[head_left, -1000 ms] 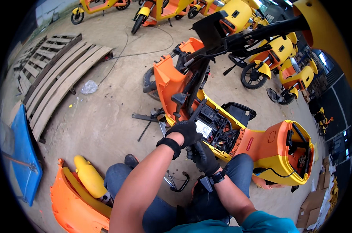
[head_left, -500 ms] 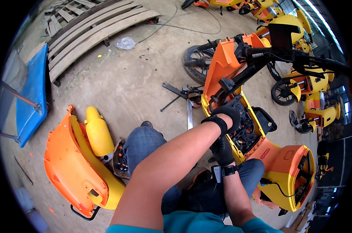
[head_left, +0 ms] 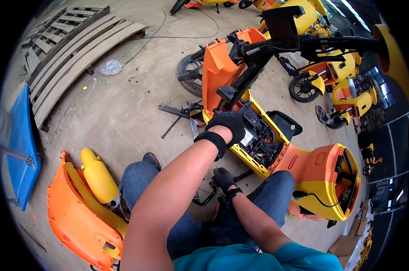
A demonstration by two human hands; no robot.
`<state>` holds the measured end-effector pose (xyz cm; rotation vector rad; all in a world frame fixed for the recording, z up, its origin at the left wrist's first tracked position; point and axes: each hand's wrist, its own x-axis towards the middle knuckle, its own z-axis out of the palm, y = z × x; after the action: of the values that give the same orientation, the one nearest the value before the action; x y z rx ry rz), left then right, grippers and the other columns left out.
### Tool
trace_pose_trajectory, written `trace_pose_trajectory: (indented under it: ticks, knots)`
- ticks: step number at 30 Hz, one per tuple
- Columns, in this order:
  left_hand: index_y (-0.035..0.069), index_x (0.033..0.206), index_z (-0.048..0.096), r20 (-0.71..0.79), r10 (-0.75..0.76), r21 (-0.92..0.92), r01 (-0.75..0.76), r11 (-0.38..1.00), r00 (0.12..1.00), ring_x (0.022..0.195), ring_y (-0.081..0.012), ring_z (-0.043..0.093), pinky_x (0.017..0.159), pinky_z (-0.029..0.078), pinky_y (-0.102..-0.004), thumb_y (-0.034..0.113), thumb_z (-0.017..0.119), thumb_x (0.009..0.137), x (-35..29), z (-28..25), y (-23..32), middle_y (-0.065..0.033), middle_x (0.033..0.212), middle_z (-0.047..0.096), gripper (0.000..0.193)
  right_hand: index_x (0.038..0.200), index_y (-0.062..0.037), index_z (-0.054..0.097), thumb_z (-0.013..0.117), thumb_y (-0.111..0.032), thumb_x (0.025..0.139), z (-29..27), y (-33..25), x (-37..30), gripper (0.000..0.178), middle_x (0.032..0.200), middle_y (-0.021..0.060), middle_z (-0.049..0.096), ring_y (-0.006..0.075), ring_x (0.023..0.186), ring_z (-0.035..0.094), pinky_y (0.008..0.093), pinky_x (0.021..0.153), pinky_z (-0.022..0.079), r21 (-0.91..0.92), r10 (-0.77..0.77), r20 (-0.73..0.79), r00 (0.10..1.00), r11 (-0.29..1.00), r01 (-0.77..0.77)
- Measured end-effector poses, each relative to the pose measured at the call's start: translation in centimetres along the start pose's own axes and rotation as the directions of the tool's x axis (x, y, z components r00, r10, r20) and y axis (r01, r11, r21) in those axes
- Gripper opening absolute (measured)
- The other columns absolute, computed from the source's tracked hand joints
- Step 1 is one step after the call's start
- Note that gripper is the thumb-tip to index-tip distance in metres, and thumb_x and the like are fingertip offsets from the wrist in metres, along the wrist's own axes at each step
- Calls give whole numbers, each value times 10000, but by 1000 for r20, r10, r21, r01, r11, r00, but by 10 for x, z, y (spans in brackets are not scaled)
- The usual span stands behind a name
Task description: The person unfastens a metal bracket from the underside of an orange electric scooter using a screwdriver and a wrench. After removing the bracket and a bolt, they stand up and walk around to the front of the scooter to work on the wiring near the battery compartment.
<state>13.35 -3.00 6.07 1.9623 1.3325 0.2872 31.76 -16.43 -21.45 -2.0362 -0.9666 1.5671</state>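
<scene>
My left hand [head_left: 229, 125], in a black glove, is curled at the near front edge of an orange and yellow scooter's open floor compartment [head_left: 254, 167]. Its fingertips are turned away, and what they grip cannot be seen. Black modules and tangled wires [head_left: 261, 143] fill the compartment. Lower down, beside the scooter's near side, my right hand [head_left: 224, 179] is closed, also in a black glove. Anything inside its fingers is too small to make out. A black bent bar [head_left: 206, 198] shows below it. The scooter's handlebar [head_left: 303, 45] reaches across above.
An orange and yellow body panel [head_left: 80, 217] lies at left with a yellow bottle-shaped part [head_left: 97, 176] beside it. A wooden pallet [head_left: 82, 58] and a blue cart [head_left: 21, 149] stand farther out. Other scooters [head_left: 331, 81] line the right. A metal stand [head_left: 179, 112] is near the front wheel.
My right hand has come away from the compartment's near side, down and left. My left hand has shifted from over the compartment to its front edge. The view has swung right.
</scene>
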Motion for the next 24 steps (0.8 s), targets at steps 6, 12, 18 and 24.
trace_pose_trajectory:
  ticks: [6,12,18,24]
  knots:
    - [-3,975,678,-31,-38,53,40,998,999,963,-368,648,848,512,-438,290,586,840,8,10,-11,-243,995,660,335,1055,-59,647,618,-335,882,12,5,-15,326,780,99,678,198,678,677,340,615,547,-314,45,73,996,949,-20]
    - [-3,955,679,-171,-130,22,135,991,977,961,-379,636,847,505,-441,338,616,819,12,-7,-24,-231,980,662,373,1055,-76,660,626,-370,816,15,13,-5,380,966,185,684,332,925,660,413,827,506,-643,-161,113,981,741,195]
    - [23,1034,676,-128,-187,83,199,977,974,1041,-367,613,896,491,-429,311,618,819,18,-26,-29,-227,1094,639,365,1050,-77,652,638,-346,802,10,23,2,366,1020,198,670,359,1008,625,423,869,485,-666,-208,115,971,709,230]
    - [15,1067,668,-120,-148,171,167,971,982,1052,-363,613,888,492,-423,358,627,824,34,-25,-55,-223,1112,639,422,1024,-76,647,647,-333,797,14,17,-1,343,1003,195,670,367,989,623,422,857,483,-644,-177,153,972,728,234]
